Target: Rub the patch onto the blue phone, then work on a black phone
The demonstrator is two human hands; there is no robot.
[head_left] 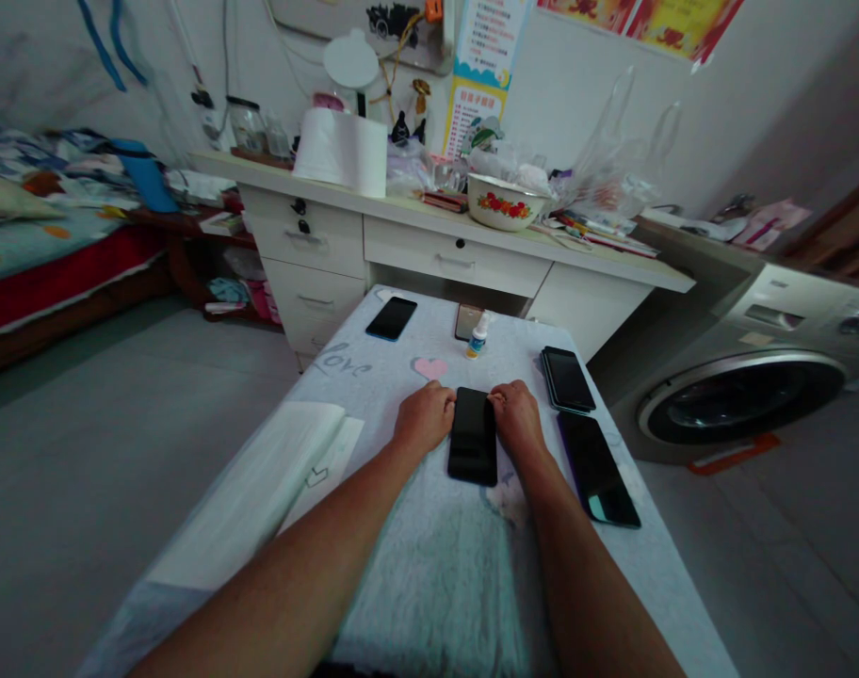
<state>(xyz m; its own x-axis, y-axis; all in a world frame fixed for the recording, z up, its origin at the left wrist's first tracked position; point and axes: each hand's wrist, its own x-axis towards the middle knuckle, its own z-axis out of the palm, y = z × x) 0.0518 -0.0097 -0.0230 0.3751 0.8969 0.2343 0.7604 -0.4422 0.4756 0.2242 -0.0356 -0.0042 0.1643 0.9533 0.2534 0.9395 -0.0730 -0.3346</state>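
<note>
A black smartphone (473,443) lies face up on the cloth-covered table, its screen dark. My left hand (427,416) is curled against its upper left edge, and my right hand (517,418) grips the upper right edge with bent fingers. Just beyond stands a small white spray bottle (478,337) with a blue and yellow label, in front of a gold-coloured phone (465,321). Farther left rests a blue-edged phone (392,318). To the right of my right hand are a stack of dark phones (569,379) and a larger purple-edged phone (599,469).
White folded material (260,480) covers the table's left side. Behind the table is a white desk (415,240) bearing a floral bowl (506,203), a paper roll (341,151) and plastic bags. A washing machine (747,348) stands at right, a bed (55,245) at left.
</note>
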